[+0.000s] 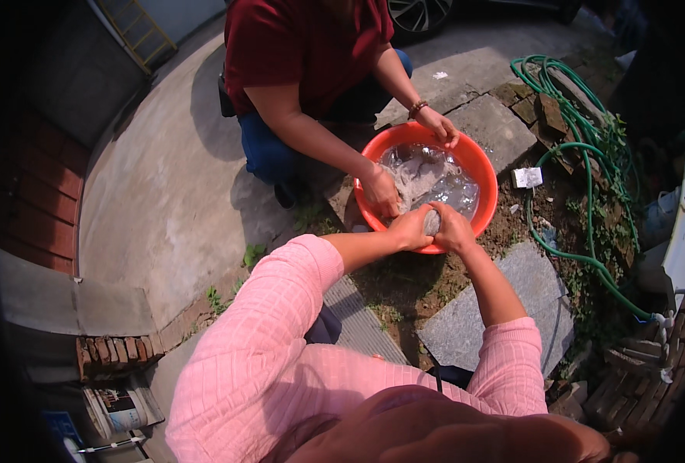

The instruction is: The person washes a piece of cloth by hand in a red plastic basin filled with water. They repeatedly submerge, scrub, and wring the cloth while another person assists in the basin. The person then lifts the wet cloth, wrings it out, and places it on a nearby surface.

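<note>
An orange plastic basin (pixel 486 194) of water stands on the ground before me, with a wet grey cloth (pixel 422 176) lying in it. Over its near rim my left hand (pixel 410 227) and my right hand (pixel 454 228) are pressed together around a bunched piece of grey cloth (pixel 432 222). Whether this piece joins the cloth in the water, I cannot tell. Across the basin squats another person in a dark red shirt (pixel 313 46). One of that person's hands (pixel 381 191) grips the cloth in the basin; the other hand (pixel 444 128) hovers by the far rim.
A green hose (pixel 589 197) coils over rubble and weeds to the right. Near it sits a small white block (pixel 527 177). Grey stone slabs (pixel 501 312) lie beneath my right arm. Farther off are a car wheel (pixel 419 16), a yellow ladder (pixel 137 35) and stacked bricks (pixel 115 350).
</note>
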Motion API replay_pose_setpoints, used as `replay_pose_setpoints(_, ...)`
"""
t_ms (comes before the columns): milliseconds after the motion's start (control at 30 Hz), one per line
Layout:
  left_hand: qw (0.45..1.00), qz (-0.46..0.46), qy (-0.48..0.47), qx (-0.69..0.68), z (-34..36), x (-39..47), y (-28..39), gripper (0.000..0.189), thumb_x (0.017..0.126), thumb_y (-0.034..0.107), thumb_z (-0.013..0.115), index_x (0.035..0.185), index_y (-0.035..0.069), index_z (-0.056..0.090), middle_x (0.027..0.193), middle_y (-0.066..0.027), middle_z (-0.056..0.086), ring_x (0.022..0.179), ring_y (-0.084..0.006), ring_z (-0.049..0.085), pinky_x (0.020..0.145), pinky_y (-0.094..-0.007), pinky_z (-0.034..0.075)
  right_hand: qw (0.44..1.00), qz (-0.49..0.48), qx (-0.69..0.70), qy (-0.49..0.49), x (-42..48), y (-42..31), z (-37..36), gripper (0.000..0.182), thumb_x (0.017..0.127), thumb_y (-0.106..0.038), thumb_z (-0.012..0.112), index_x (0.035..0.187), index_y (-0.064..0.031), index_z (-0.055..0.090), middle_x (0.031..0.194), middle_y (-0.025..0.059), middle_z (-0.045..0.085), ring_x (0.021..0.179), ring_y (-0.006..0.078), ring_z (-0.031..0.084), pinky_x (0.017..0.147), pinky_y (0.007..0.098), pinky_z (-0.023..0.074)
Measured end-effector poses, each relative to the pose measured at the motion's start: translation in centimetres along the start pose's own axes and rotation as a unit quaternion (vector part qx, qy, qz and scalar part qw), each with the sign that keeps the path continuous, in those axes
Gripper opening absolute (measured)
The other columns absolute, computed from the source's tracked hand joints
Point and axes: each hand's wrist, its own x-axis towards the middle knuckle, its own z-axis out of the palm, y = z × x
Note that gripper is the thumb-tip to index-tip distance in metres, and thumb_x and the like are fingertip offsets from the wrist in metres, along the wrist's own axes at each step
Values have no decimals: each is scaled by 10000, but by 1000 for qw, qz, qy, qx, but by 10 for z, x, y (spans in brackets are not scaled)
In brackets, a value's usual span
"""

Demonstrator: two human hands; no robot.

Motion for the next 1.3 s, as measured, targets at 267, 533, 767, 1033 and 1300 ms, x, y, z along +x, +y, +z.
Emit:
replay_pose_setpoints(267, 999, -23, -23, -1, -7, 0, 11, 686, 653, 229, 713, 1242, 64, 403, 984, -255, 620, 946, -397, 599, 815, -466, 482, 1000, 9, 10, -6, -1, -2, -4, 671, 609, -117, 730, 1237, -100, 494, 1174, 175, 580, 1085, 349, 558, 896, 413, 466)
replay_pose_setpoints(533, 1000, -5, -7, -13, -5, 6, 2, 701, 640, 225, 706, 1247, 56, 397, 930, -265, 626, 913, -416, 605, 792, -466, 494, 1000, -3, 12, 2, 0, -4, -3, 668, 614, -132, 730, 1237, -107, 491, 1166, 159, 586, 1093, 342, 554, 904, 411, 461)
replay_pose_setpoints(767, 1000, 9, -21, 9, -2, 5, 2, 716, 647, 217, 709, 1260, 38, 384, 942, -261, 626, 917, -396, 611, 794, -458, 492, 1000, 16, 9, -9, 1, 3, -1, 675, 628, -142, 723, 1258, -117, 483, 1215, 161, 564, 1110, 332, 550, 909, 408, 462)
replay_pose_setpoints(1033, 999, 3, -50, 10, -20, 8, 8, 713, 643, 282, 721, 1245, 38, 427, 1002, -262, 622, 966, -393, 607, 839, -445, 484, 998, -25, 32, 39, 0, 3, 3, 631, 614, -151, 731, 1201, -105, 505, 1146, 171, 584, 1059, 351, 561, 878, 423, 471)
replay_pose_setpoints(1300, 996, 45, -72, 32, -112, 51, 38, 651, 753, 434, 699, 1246, 42, 530, 1137, -192, 611, 1055, -284, 597, 897, -377, 464, 996, 36, 40, 70, 3, 20, 5, 504, 677, -133, 680, 1161, -100, 541, 1089, 164, 595, 1059, 343, 559, 882, 413, 460)
